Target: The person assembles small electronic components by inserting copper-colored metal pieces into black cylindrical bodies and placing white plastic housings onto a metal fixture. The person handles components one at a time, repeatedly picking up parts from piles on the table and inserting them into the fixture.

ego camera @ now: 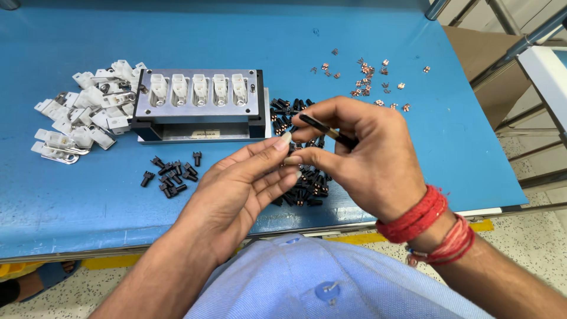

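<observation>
The right hand (360,159) pinches thin black tweezers (322,127) between thumb and fingers, tips pointing left; the left hand (245,183) lies half open, fingers stretched to meet the right fingertips, and whether it grips anything I cannot tell; both hover over a heap of black coils (298,177) on the blue table (71,207); behind stands a metal jig (198,103) holding white housings (199,88); copper clips (369,82) lie scattered beyond.

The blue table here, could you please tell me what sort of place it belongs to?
Most likely an assembly bench in a small-parts workshop or factory. A metal jig with five white plastic pieces seated in a row stands on the blue table, beside heaps of white housings, small black parts and copper clips.
</observation>
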